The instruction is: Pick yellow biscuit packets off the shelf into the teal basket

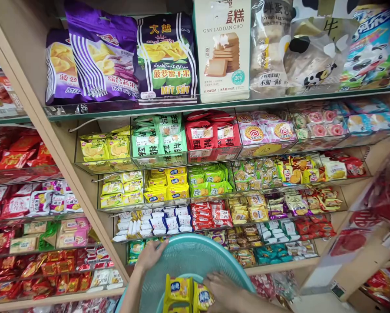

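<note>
A teal plastic basket (208, 250) with perforated sides is tilted toward me at the bottom of the view. My left hand (152, 254) is closed over its far left rim. Inside, yellow snack packets with blue and white labels (178, 290) lie near the bottom edge of the picture. My right hand (223, 289) reaches into the basket from the right, somewhat blurred, its fingers closed at a yellow snack packet (202, 297). The underside of that packet and part of my fingers are hidden.
Stepped shelves of small wrapped snacks rise behind the basket, including yellow packets (177, 180) in a clear-fronted compartment. A glass shelf (169, 106) carries large bags and a box (223, 52). A wooden upright (61, 148) divides off more shelves at left.
</note>
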